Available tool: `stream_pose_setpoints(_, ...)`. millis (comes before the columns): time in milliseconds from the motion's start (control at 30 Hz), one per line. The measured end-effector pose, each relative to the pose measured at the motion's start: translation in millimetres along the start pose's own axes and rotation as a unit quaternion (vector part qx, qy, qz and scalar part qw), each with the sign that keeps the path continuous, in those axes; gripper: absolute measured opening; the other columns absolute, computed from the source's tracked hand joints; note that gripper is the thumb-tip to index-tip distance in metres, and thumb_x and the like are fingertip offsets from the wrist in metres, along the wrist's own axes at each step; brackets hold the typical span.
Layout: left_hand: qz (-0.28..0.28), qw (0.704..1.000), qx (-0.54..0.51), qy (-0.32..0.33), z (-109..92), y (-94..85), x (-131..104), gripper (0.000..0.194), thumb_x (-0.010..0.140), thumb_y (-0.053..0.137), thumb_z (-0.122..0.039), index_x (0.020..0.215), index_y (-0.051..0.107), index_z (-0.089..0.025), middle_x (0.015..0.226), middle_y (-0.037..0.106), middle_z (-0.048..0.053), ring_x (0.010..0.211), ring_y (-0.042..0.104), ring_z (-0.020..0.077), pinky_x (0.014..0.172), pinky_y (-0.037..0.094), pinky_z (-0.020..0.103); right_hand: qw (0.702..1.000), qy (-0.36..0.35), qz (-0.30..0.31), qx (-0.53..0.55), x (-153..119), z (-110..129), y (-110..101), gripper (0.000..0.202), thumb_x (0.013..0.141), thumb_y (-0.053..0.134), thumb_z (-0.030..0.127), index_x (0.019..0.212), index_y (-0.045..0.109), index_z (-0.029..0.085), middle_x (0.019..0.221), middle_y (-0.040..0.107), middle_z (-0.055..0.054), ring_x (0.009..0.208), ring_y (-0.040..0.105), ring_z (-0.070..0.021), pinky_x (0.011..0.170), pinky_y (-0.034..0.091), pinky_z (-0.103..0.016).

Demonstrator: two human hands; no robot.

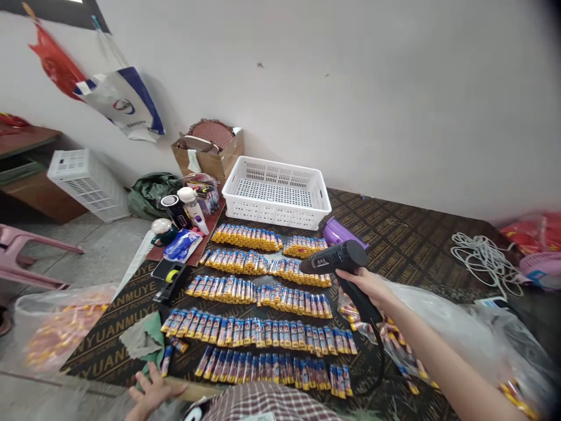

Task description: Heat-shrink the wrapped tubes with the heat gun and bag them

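Note:
A black heat gun or dryer point(335, 258) is gripped by its handle in my right hand point(366, 286), its nozzle pointing left over the rows. Below it, several rows of small blue-and-yellow tubes point(263, 333) lie side by side on the dark printed board point(394, 234). My left hand point(153, 390) rests with spread fingers at the board's near edge, beside a grey-green cloth point(146, 339) and a few loose tubes point(166, 359). Nothing shows in that hand.
A white plastic crate point(276, 219) stands behind the rows, with a purple basket point(344, 233) at its right. Left are a tape dispenser point(170, 280) and bottles point(193, 210). Plastic bags of tubes point(456, 327) lie right; white rope point(482, 257) is farther back.

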State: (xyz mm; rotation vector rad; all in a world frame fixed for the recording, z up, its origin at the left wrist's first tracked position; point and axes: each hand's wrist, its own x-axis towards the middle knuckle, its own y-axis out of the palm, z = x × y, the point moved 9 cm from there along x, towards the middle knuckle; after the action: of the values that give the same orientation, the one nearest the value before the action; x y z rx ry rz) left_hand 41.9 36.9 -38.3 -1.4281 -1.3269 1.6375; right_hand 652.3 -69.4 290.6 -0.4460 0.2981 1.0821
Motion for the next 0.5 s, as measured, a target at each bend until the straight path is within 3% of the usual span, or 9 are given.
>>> stream_pose_setpoints(133,0.063,0.996,0.053,-0.024,-1.6,5.8,-4.5,0.116,0.044,0.058,-0.059,0.138,0.018,-0.003,0.141,0.026,0.025,0.134,0.014,0.0331,0.108,0.013,0.042,1.0,-0.005,0.018,-0.011,10.7,9.2,25.2,0.038,0.065,0.071,0.045,0.083,0.053,0.016,0.066,0.061,-0.002,0.051,0.059,-0.0152,0.041,0.045,-0.024)
stream_pose_setpoints(300,0.082,0.996,0.027,0.002,-5.0,9.8,-5.7,0.12,0.043,0.061,-0.057,0.138,0.013,0.0,0.14,0.027,0.026,0.134,0.009,0.0363,0.108,0.008,0.047,0.999,-0.016,0.045,-0.016,19.8,25.0,58.4,0.041,0.063,0.073,0.043,0.089,0.053,0.018,0.068,0.061,-0.001,0.051,0.058,-0.0139,0.042,0.047,-0.025)
stream_pose_setpoints(500,0.096,0.995,-0.002,0.009,-7.9,7.5,-10.7,0.121,0.047,0.061,-0.055,0.138,0.006,0.002,0.141,0.016,0.031,0.134,-0.002,0.0353,0.108,0.002,0.047,0.996,-0.01,0.077,-0.033,21.9,42.9,97.7,0.039,0.063,0.073,0.042,0.086,0.053,0.018,0.068,0.06,-0.001,0.049,0.056,-0.0126,0.04,0.045,-0.024)
